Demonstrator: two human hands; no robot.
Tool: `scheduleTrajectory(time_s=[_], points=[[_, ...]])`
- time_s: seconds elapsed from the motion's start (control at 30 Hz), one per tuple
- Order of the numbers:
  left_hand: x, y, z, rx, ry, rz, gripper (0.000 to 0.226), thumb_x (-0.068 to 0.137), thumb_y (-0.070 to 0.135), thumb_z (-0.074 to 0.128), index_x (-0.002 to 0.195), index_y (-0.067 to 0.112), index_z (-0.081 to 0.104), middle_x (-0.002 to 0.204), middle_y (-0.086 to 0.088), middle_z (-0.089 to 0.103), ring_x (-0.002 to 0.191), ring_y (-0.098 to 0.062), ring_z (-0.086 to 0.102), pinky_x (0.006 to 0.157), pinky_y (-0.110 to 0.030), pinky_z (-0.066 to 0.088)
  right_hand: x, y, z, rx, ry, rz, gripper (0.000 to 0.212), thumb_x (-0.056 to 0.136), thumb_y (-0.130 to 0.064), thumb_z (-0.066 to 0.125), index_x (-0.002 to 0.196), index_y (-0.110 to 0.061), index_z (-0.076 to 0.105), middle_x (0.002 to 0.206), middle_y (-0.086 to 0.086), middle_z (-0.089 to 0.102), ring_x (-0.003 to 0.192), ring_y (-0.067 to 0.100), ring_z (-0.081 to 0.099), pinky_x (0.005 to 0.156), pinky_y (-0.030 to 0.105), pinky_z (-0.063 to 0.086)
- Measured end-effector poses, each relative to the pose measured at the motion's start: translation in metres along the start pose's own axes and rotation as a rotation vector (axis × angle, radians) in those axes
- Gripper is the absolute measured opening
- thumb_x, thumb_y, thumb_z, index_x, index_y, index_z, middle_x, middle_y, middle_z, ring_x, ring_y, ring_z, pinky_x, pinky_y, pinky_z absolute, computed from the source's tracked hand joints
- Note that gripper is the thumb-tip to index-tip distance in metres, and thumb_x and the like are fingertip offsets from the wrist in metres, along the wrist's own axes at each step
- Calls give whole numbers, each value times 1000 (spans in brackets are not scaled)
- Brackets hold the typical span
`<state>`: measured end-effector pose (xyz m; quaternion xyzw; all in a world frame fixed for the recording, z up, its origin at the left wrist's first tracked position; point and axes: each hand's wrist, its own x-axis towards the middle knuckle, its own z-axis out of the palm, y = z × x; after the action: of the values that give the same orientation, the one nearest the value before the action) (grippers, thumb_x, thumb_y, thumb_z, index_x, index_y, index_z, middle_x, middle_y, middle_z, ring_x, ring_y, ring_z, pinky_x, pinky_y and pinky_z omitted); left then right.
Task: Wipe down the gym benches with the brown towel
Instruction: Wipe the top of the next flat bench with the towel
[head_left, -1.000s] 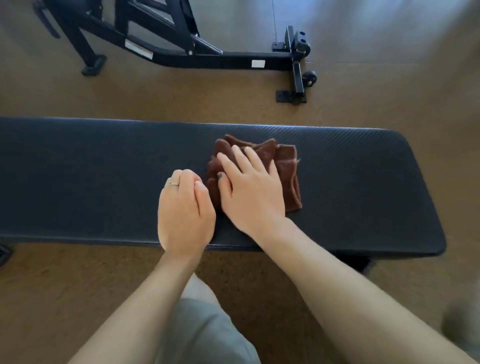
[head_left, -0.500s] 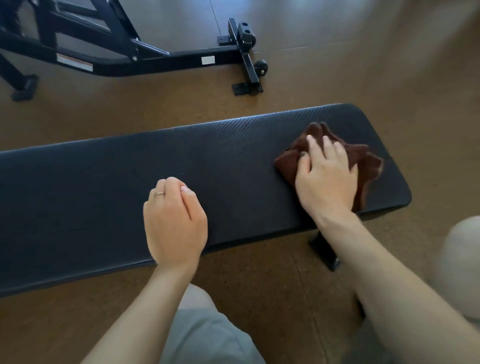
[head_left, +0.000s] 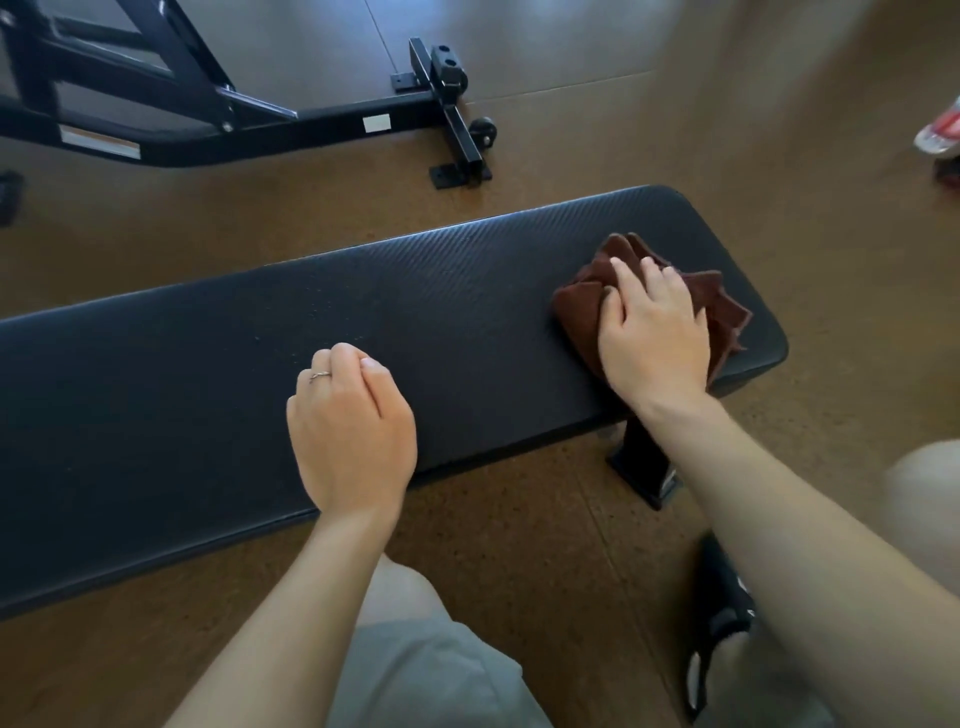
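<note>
A long black padded gym bench (head_left: 467, 291) runs across the view from lower left to upper right. The crumpled brown towel (head_left: 727, 306) lies near the bench's right end. My right hand (head_left: 654, 332) presses down on the towel with the fingers curled into its folds. My left hand (head_left: 353, 431) rests on the near edge of the bench at mid-length, curled into a loose fist with a ring on one finger and nothing in it.
The black steel frame of another gym machine (head_left: 260, 130) with a small wheel stands on the brown floor behind the bench. The bench's foot (head_left: 644, 467) shows under its right end. My knees and a black shoe (head_left: 722, 623) are below. Someone's shoe (head_left: 940, 135) is at the far right.
My right hand slid the towel from the middle of the bench to its right end, and its fingers have bunched into the cloth. The left hand stayed put on the near edge.
</note>
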<state>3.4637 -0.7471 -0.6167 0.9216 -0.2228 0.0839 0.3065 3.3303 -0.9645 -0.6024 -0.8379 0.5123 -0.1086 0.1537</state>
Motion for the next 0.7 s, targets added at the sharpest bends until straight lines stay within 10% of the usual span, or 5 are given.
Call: scheduleTrajectory(time_s=[0.4, 0.7], points=[[0, 0, 1, 18, -3, -13, 26, 104, 19, 34, 82, 18, 47, 81, 1, 51, 73, -18, 48, 69, -35, 38, -70, -54, 30, 12, -47, -439, 54, 105, -57, 27, 149, -35, 50, 160, 0, 45, 152, 22, 34, 123, 55, 28], [-1, 5, 2, 73, 22, -35, 27, 103, 21, 31, 83, 16, 48, 79, -2, 53, 71, -18, 49, 67, -32, 35, 28, 8, 2, -36, -24, -132, 53, 109, -48, 26, 158, -31, 38, 168, 5, 31, 156, 27, 21, 124, 59, 16]])
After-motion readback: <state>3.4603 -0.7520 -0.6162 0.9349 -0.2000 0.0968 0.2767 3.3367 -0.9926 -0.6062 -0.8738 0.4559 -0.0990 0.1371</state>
